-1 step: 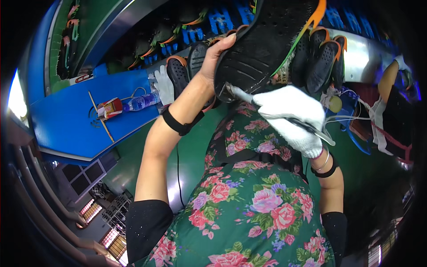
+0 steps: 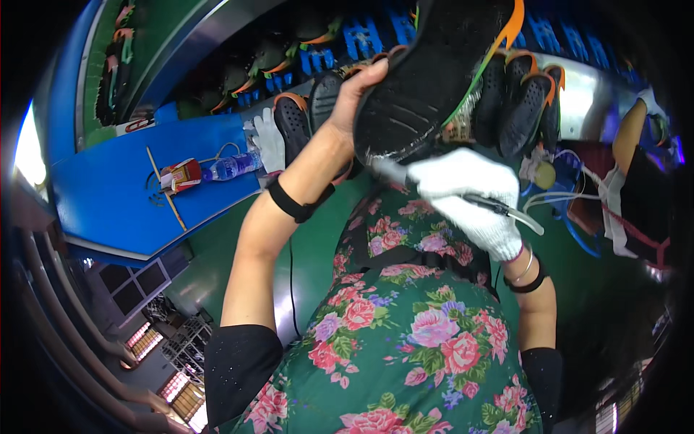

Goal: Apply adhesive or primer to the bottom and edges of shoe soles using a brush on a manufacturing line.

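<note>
My left hand (image 2: pixel 356 90) is closed round the edge of a black clog (image 2: pixel 416 94), thumb showing and most fingers hidden behind it. The clog is tilted up, its dark grooved face toward me, with an orange and green edge on the right. In a white knitted glove, my right hand (image 2: pixel 470 192) grips a slim tool (image 2: pixel 392 172) with a grey flat end and dark handle. Its blurred tip is at the clog's near rim; contact is not clear. More dark clogs with orange trim (image 2: pixel 522 116) stand behind on the right, and another (image 2: pixel 291 121) on the left.
On the blue table (image 2: pixel 108 195) at left are a plastic bottle (image 2: pixel 231 166), a red box (image 2: pixel 182 175), a thin stick (image 2: pixel 166 189) and a white glove (image 2: pixel 271 141). Blue shoe holders (image 2: pixel 361 40) line the back. At right, another person's arm (image 2: pixel 630 134) shows near white straps.
The clog and my left hand have shifted slightly right and down. The tool's tip has moved down and right along the clog's near rim; my gloved hand has shifted slightly left.
</note>
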Action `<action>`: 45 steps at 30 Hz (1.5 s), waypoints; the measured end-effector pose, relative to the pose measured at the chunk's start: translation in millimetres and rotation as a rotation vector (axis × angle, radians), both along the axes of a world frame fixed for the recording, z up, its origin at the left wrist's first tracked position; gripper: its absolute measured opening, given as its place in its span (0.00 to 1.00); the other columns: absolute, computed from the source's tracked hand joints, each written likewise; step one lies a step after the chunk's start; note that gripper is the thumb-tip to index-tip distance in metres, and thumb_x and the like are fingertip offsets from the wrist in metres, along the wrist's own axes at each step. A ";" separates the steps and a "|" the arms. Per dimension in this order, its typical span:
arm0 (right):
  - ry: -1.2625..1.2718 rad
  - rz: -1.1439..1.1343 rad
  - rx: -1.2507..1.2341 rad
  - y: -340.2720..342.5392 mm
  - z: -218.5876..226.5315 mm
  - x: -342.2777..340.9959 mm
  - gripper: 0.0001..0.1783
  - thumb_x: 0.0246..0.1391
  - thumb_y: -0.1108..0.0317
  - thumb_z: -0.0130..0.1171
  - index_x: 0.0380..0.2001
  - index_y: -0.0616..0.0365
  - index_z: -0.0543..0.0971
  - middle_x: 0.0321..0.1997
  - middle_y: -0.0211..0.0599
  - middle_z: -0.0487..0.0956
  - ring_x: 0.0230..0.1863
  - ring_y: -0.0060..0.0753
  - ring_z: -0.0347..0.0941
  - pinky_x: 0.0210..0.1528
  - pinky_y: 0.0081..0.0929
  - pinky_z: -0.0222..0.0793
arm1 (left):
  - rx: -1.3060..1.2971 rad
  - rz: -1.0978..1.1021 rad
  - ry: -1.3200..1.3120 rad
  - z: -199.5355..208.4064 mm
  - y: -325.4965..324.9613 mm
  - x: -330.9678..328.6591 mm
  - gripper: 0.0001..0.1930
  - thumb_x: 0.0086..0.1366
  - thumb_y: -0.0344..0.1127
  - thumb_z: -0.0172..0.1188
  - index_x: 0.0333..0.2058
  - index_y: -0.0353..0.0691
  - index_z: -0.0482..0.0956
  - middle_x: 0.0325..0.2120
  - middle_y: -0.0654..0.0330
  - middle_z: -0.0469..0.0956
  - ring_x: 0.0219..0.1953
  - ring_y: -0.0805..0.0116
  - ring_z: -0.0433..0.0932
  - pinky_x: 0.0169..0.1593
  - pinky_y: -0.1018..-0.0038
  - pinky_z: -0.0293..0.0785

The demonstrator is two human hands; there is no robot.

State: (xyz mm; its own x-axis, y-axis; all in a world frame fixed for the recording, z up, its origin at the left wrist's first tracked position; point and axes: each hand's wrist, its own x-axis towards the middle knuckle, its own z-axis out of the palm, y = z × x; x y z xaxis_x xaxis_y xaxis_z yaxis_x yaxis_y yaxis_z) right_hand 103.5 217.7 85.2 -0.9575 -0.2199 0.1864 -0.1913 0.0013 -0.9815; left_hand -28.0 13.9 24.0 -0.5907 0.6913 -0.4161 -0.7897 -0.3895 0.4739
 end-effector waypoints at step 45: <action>-0.234 -0.434 -0.069 33.7 -58.5 4.1 0.11 0.59 0.80 0.56 0.42 0.70 0.84 0.41 0.43 0.87 0.31 0.26 0.80 0.37 0.22 0.76 | -0.654 0.549 1.280 95.8 115.2 -202.7 0.30 0.65 0.35 0.68 0.64 0.38 0.71 0.52 0.51 0.76 0.50 0.61 0.80 0.50 0.67 0.83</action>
